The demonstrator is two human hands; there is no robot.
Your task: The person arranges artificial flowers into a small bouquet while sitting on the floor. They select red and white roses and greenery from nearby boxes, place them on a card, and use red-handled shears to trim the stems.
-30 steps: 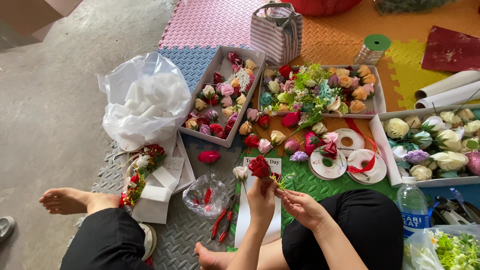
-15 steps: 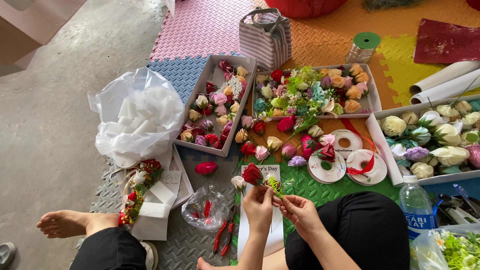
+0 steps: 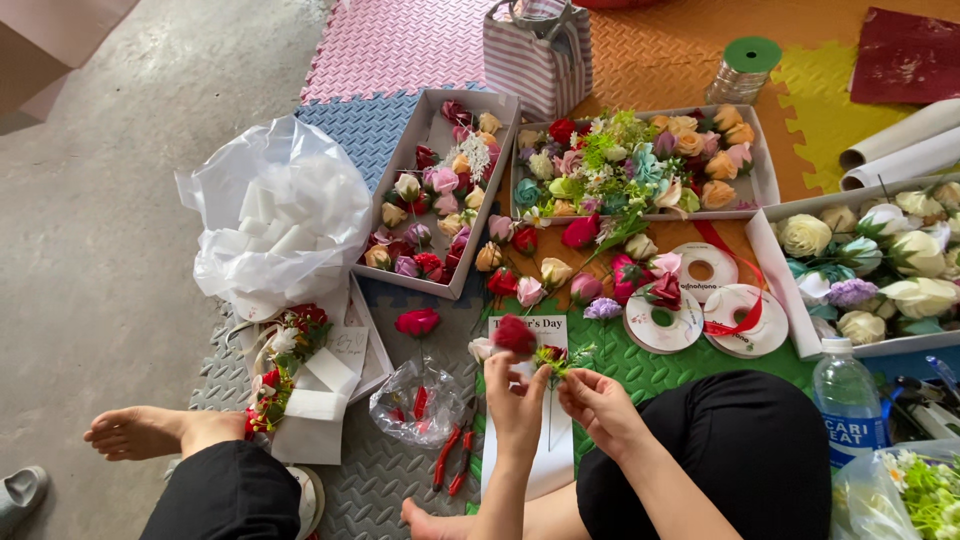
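Observation:
My left hand (image 3: 517,403) holds a small bunch upright: a dark red rose (image 3: 514,335) on top, with a smaller flower sprig with green leaves (image 3: 558,356) beside it. My right hand (image 3: 598,402) pinches the sprig's stem right next to the left fingers. Both hands hover above a white card (image 3: 545,440) lying on the green mat in front of my crossed legs. Red-handled pliers (image 3: 452,460) lie just left of my left wrist.
Three shallow boxes (image 3: 500,150) of artificial roses stand ahead and to the right. Loose roses (image 3: 416,322) and ribbon spools (image 3: 661,322) lie between. A white plastic bag (image 3: 280,215), a water bottle (image 3: 846,398), a striped bag (image 3: 538,50) and paper rolls (image 3: 905,145) surround the mats.
The view has shifted slightly. My hands stay together on the red rose bunch, with the right fingers drawn in closer to the sprig beside the rose.

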